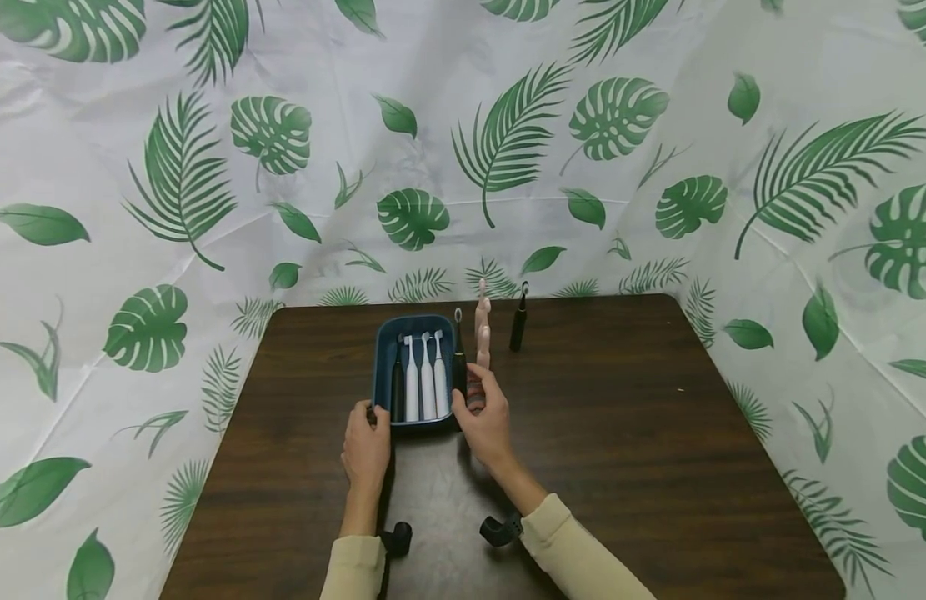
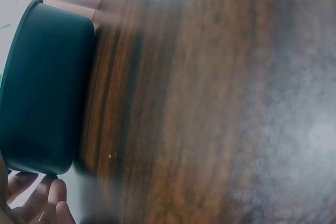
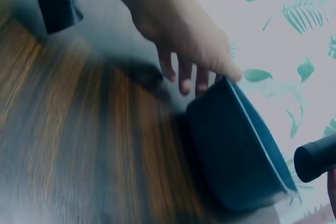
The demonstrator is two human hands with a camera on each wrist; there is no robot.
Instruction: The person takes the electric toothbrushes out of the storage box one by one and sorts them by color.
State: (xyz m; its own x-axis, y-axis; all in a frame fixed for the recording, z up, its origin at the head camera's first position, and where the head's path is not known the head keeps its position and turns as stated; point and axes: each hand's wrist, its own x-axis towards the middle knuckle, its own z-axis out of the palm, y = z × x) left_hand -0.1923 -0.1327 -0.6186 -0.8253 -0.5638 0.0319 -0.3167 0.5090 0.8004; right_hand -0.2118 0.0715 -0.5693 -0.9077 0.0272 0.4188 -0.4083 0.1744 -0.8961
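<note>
A dark blue tray [image 1: 380, 367] sits on the brown table [image 1: 620, 433], holding three white electric toothbrushes [image 1: 427, 379] and a black one [image 1: 397, 383] side by side. My left hand [image 1: 367, 446] grips the tray's near left corner; the left wrist view shows the tray's wall [image 2: 47, 87] with my fingertips [image 2: 39, 200] beside it. My right hand [image 1: 487, 421] holds another black toothbrush [image 1: 458, 354] upright at the tray's right edge. In the right wrist view, its butt [image 3: 315, 158] shows beside the tray [image 3: 236, 150], with my left hand [image 3: 178, 30] on the far corner.
A pink toothbrush [image 1: 483, 329] stands just right of the tray, partly behind my right fingers. Further right a black toothbrush [image 1: 518, 321] stands upright. A leaf-print sheet [image 1: 508, 150] hangs behind and around the table. Bare wood lies to the right and left.
</note>
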